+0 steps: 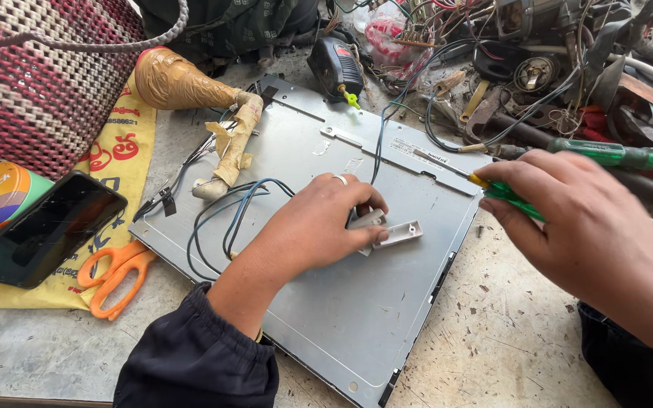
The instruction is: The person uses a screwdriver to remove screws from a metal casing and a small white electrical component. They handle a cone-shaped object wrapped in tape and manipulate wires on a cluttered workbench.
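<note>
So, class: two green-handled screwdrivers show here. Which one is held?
The nearer screwdriver, gripped in the right hand; the other screwdriver lies untouched behind it.

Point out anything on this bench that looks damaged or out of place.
The tool with the taped handle, left of the metal panel, is wrapped in peeling, ragged tape. A tangle of loose wires and parts crowds the far right. The left hand holds a small grey plastic part that lies open.

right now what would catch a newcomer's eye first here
Probably the two hands at centre: the left hand presses a small grey plastic casing onto a flat metal panel, while the right hand holds a green-handled screwdriver. Bright orange scissors lie at the left beside a dark smartphone, and a tangle of wires and tools fills the top right.
</note>
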